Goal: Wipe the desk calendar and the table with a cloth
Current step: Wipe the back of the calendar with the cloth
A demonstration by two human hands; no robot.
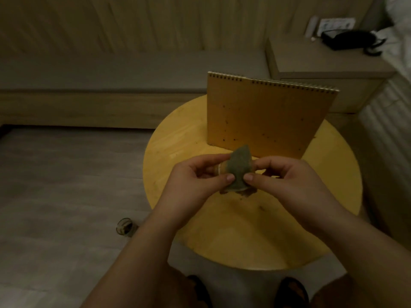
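A spiral-bound desk calendar (262, 116) stands upright on the far half of a round yellow wooden table (222, 232), its brown speckled back facing me. Just in front of it, above the table's middle, I hold a small grey-green cloth (239, 167) with a pale edge between both hands. My left hand (195, 178) pinches its left side with thumb and fingers. My right hand (280, 178) pinches the right side. The cloth is bunched and folded, lifted off the tabletop. Dark crumbs and smudges lie on the table beneath it.
A low bench runs along the wall (111, 85) behind the table. A bedside cabinet (322, 70) at back right carries a black telephone (349, 41). A small round glass object (124, 226) sits on the floor left of the table. A white bed edge (389, 121) is on the right.
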